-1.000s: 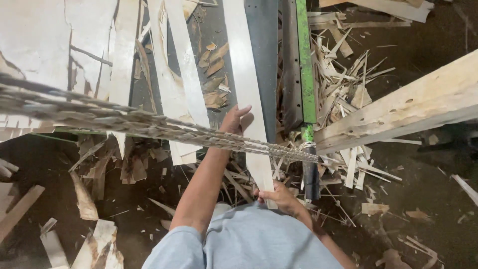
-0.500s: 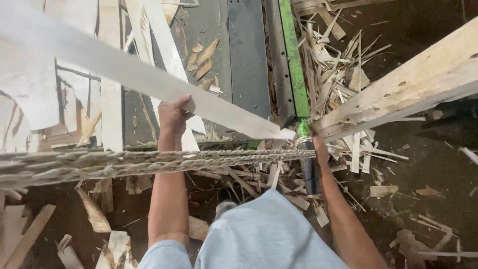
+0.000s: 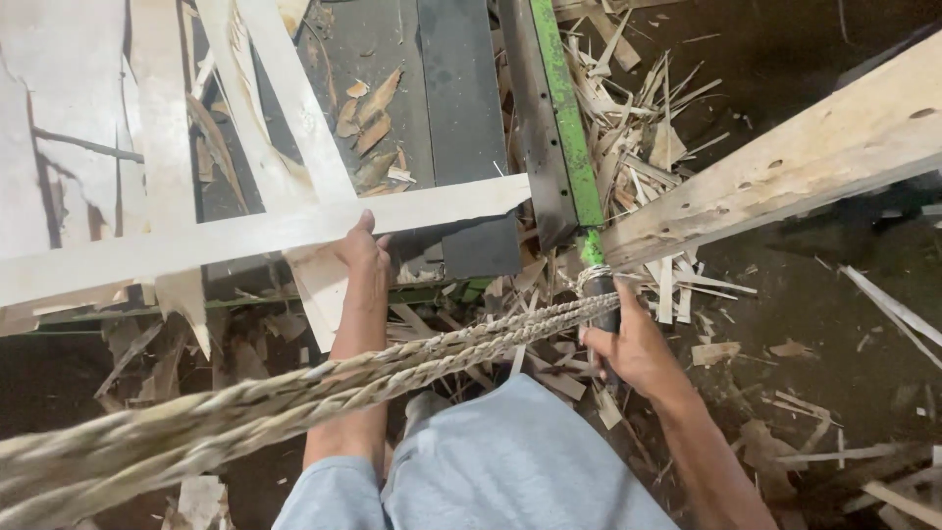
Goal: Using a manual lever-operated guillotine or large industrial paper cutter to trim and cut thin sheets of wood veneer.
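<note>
Both hands are busy at the edge of the machine. Left hand (image 3: pixel 361 247) reaches forward and closes on the underside of a long pale veneer strip (image 3: pixel 265 232), thumb up against its near edge; the strip runs nearly level from the far left to the dark machine bed (image 3: pixel 461 88), so most of its length lies left of that hand. Right hand (image 3: pixel 628 344) is lower and to the right, fingers wrapped around a dark upright post (image 3: pixel 608 316) just beneath the green rail (image 3: pixel 564 118). A twisted rope (image 3: pixel 294 402) is tied at that post and stretches back leftward, passing between the two forearms. Beside the right hand a thick wooden beam (image 3: pixel 785 162) slants upward, and splintered offcuts (image 3: pixel 648 147) litter the floor.
</note>
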